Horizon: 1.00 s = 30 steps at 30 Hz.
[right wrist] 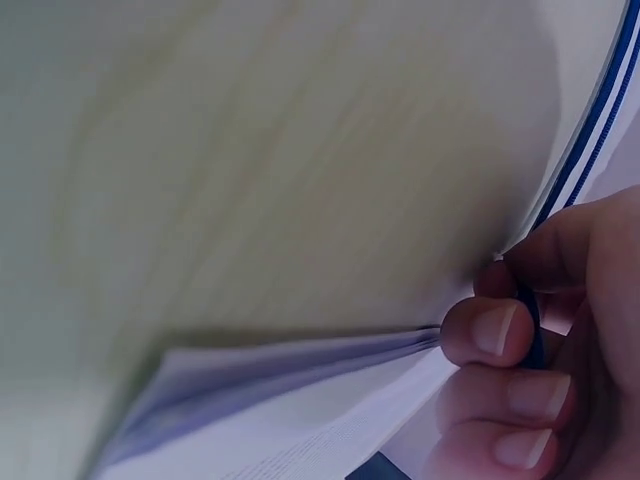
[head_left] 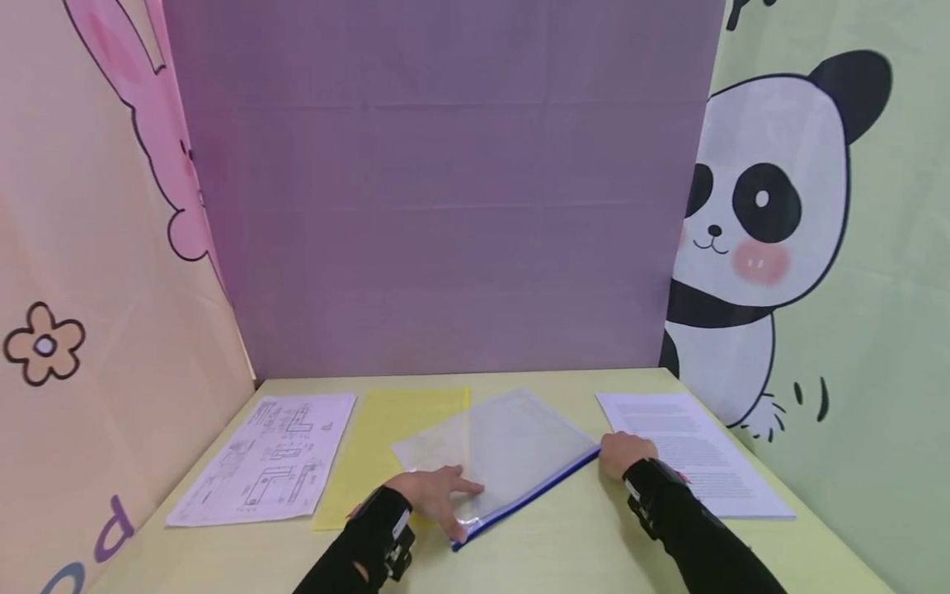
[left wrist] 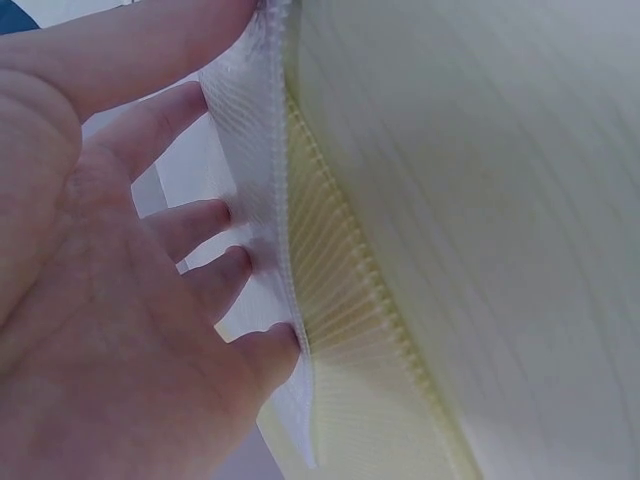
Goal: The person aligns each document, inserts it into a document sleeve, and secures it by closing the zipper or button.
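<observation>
A clear zip folder [head_left: 519, 445] with a blue edge [right wrist: 590, 130] lies tilted on the table, its left part over a yellow folder [head_left: 401, 421]. My left hand [head_left: 438, 495] rests on the clear folder's lower left part with fingers spread; in the left wrist view the fingers [left wrist: 215, 215] touch its ribbed clear edge, beside the yellow folder's edge [left wrist: 370, 270]. At the other end of the blue edge, my right hand [head_left: 627, 455] pinches the corner between thumb and curled fingers, as the right wrist view also shows.
A sheet with technical drawings [head_left: 270, 462] lies at the left of the table [head_left: 564, 544]. Printed text pages [head_left: 705, 462] lie at the right, close beside my right hand. A purple panel [head_left: 453, 190] stands behind the table, with patterned cloths on both sides.
</observation>
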Motion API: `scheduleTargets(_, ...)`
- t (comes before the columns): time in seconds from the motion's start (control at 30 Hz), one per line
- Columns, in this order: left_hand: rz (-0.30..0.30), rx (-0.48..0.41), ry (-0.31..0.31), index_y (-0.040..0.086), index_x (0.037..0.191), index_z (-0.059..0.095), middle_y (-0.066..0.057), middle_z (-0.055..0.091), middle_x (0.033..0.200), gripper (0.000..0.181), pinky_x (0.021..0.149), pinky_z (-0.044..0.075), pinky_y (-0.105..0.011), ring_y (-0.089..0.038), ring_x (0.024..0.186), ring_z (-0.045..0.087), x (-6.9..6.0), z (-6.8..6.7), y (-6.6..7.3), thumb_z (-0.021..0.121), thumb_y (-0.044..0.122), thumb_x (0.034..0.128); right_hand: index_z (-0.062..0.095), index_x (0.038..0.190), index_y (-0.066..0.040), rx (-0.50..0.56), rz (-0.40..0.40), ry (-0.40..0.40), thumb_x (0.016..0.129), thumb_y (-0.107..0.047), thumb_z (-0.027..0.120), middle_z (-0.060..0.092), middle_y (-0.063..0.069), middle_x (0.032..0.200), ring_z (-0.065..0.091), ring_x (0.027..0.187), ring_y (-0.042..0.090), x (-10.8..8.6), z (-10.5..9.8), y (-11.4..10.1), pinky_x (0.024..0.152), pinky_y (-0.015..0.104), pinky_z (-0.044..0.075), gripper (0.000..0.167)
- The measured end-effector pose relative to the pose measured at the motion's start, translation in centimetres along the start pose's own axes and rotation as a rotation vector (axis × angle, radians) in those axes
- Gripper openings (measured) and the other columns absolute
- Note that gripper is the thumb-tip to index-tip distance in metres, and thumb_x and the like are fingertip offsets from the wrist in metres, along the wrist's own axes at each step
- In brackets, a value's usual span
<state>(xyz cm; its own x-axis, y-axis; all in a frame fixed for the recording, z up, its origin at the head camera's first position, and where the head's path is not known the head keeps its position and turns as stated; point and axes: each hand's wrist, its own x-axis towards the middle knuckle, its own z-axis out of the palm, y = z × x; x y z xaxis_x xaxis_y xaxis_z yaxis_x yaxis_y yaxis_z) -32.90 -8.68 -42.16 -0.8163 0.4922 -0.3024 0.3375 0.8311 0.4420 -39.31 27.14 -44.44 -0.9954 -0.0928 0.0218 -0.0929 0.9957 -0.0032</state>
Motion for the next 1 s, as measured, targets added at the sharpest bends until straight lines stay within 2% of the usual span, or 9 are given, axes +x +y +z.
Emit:
scheduleTargets(0.37,-0.002,0.010,-0.001,0.035,0.142,0.060,-0.009,0.034,0.162,0.067,0.117,0.023,-0.063,-0.037,0.150,0.027,0.1,0.1,-0.3,0.086,0.031,0.0804,0.067,0.088,-0.001,0.010,0.018,-0.018,0.093,-0.007,0.055,0.068,0.018,0.089,0.068,0.082,0.037,-0.1,-0.3,-0.5,0.072,0.056,0.055,0.014)
scheduleTargets(0.53,0.015,0.017,-0.001,0.034,0.143,0.060,-0.010,0.034,0.162,0.068,0.118,0.023,-0.062,-0.037,0.150,0.027,0.1,0.1,-0.2,0.086,0.032,0.0802,0.067,0.087,-0.001,0.024,0.029,-0.009,0.092,-0.007,0.055,0.069,0.019,0.090,0.068,0.085,0.039,-0.2,-0.4,-0.6,0.073,0.057,0.055,0.015)
scheduleTargets(0.67,0.015,0.004,-0.005,0.033,0.143,0.060,-0.011,0.033,0.163,0.069,0.118,0.023,-0.062,-0.037,0.150,0.027,0.1,0.1,-0.2,0.087,0.032,0.0799,0.067,0.084,-0.002,-0.006,0.010,0.037,0.092,-0.007,0.054,0.069,0.018,0.086,0.069,0.082,0.040,-0.5,-0.3,-0.8,0.070,0.056,0.055,0.016)
scheduleTargets(0.87,-0.003,0.011,0.013,0.035,0.142,0.061,-0.010,0.034,0.162,0.068,0.117,0.024,-0.062,-0.037,0.149,0.028,0.1,0.1,-0.1,0.087,0.031,0.0793,0.063,0.076,-0.002,-0.077,-0.047,0.189,0.088,-0.007,0.059,0.066,0.015,0.075,0.067,0.071,0.038,-0.7,-0.3,-1.3,0.061,0.054,0.055,0.014)
scheduleTargets(1.0,-0.007,-0.006,0.013,0.034,0.142,0.061,-0.010,0.034,0.162,0.068,0.117,0.023,-0.063,-0.038,0.149,0.028,0.0,0.1,-0.1,0.087,0.029,0.0791,0.060,0.074,-0.003,-0.101,-0.080,0.222,0.087,-0.007,0.062,0.061,0.013,0.070,0.064,0.064,0.033,-0.6,-0.6,-2.5,0.056,0.051,0.054,0.014)
